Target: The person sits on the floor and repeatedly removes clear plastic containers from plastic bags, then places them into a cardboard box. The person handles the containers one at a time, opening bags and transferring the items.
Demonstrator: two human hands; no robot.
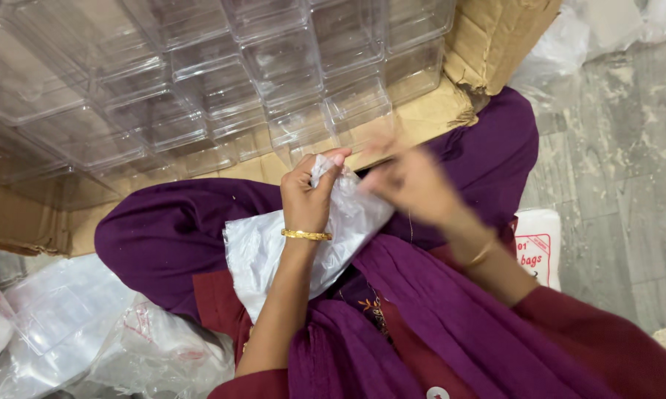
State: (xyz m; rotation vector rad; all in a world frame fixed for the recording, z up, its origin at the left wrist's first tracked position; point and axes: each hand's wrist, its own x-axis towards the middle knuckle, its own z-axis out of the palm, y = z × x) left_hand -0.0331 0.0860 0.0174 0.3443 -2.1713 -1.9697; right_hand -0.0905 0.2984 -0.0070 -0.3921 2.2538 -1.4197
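I sit cross-legged in purple clothes, and a thin clear plastic bag (348, 225) lies over my lap. My left hand (309, 193), with a gold bangle on the wrist, pinches the bag's top edge between its fingers. My right hand (409, 183) is blurred by motion just right of the bag's top, close to that edge; whether it grips the bag is unclear. Right in front of both hands is a cardboard box (495, 37) filled with several clear plastic containers (289, 74).
More clear plastic bags and containers (89, 325) lie on the floor at my left knee. A white packet of bags (537, 247) sits by my right knee. Grey stone floor (621, 185) stretches to the right, with crumpled plastic (562, 44) beside the box.
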